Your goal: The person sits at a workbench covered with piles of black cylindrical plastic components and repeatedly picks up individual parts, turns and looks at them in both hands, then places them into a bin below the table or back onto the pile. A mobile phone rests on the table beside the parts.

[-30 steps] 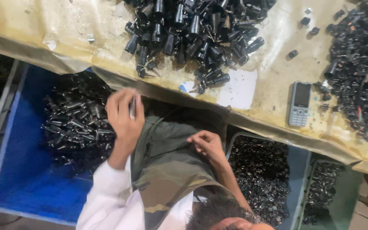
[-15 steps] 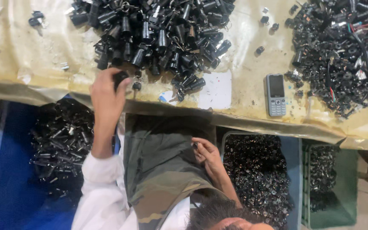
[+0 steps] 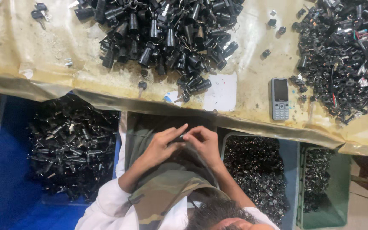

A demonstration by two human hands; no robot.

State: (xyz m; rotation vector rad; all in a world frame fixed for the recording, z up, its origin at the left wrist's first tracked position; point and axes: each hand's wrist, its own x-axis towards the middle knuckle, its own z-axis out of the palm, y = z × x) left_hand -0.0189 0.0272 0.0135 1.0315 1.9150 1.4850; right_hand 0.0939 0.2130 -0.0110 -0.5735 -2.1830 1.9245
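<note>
Hands joined over lap, below table edge.
Left hand (image 3: 160, 147) and right hand (image 3: 204, 142) pinch together on a small dark part (image 3: 180, 139); large pile of black cylinders (image 3: 167, 38) remains on table, blue bin (image 3: 5, 179) partly filled.

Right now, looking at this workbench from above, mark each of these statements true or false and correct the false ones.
1. The left hand and the right hand meet over the lap, below the table edge. True.
2. The grey phone lies in a bin. False: it lies on the table, between the two heaps of black parts.
3. A blue bin with black parts stands on the person's left side. True.
4. The left hand reaches into the big heap on the table. False: it is at the lap, fingertips against the right hand.
</note>
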